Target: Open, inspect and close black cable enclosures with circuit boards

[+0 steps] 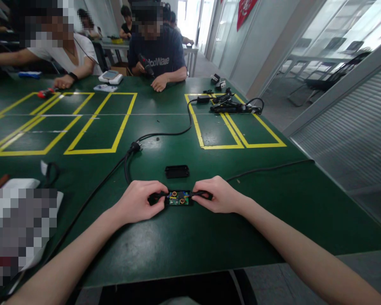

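Observation:
A small green circuit board (178, 198) with two copper-wound coils sits in a black plastic case half on the green table in front of me. My left hand (146, 200) pinches the black cable (156, 196) where it enters the left end of the case. On the opposite end, my right hand (217, 195) grips another black cable (205, 195) between thumb and fingers. Thin coloured wires run from both cables to the board. Just beyond lies the matching black case cover (177, 171), open side up, touched by neither hand.
A power cord with a plug (135, 147) crosses the table on the left. Black cables and adapters (231, 106) are heaped at the far right, over yellow tape outlines (222, 147). Across the table, one person holds a power screwdriver (146, 65); another rests a hand near a red tool (46, 93).

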A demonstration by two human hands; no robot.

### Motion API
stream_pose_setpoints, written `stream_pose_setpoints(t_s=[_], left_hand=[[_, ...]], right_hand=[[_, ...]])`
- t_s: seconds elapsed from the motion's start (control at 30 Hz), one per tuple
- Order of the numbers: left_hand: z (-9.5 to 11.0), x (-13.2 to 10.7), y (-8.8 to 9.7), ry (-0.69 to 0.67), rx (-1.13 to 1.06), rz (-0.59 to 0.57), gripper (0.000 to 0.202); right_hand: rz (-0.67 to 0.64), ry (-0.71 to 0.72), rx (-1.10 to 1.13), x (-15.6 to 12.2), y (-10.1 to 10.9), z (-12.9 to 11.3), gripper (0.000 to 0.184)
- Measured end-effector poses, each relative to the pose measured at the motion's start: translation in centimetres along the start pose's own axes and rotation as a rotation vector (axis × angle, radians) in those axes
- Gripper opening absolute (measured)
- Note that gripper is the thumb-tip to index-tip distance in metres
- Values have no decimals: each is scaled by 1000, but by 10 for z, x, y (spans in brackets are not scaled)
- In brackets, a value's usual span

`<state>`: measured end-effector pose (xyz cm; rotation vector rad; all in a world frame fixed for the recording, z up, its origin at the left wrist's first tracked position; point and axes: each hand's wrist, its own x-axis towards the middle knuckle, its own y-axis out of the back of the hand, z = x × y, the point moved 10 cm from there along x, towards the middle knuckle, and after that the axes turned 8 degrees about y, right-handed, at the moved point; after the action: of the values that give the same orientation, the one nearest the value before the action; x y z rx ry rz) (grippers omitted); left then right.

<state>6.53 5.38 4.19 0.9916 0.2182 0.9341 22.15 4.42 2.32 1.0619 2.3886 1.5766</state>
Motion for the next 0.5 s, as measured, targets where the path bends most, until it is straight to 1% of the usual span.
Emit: stream_pose_setpoints(t_s=[0.1,0.23,0.27,0.37,0.47,0.5], left_hand=[[-4,1,-1,30,6,0,18],[-10,3,-3,77,10,21,17],[-10,3,-4,83,9,27,16],[-11,4,-5,77,14,32,14],[-8,4,-5,62,28,30,13],[-8,4,-4,58,30,29,14]], right_hand=[[16,-39,-22,1,0,3,14],[53,-124,-51,0,6,13,6],[53,-137,-49,0,7,15,7],[28,-138,-26,0,6,18,14],[16,-119,-5,2,3,20,9],[21,-118,-2,2,3,21,10]])
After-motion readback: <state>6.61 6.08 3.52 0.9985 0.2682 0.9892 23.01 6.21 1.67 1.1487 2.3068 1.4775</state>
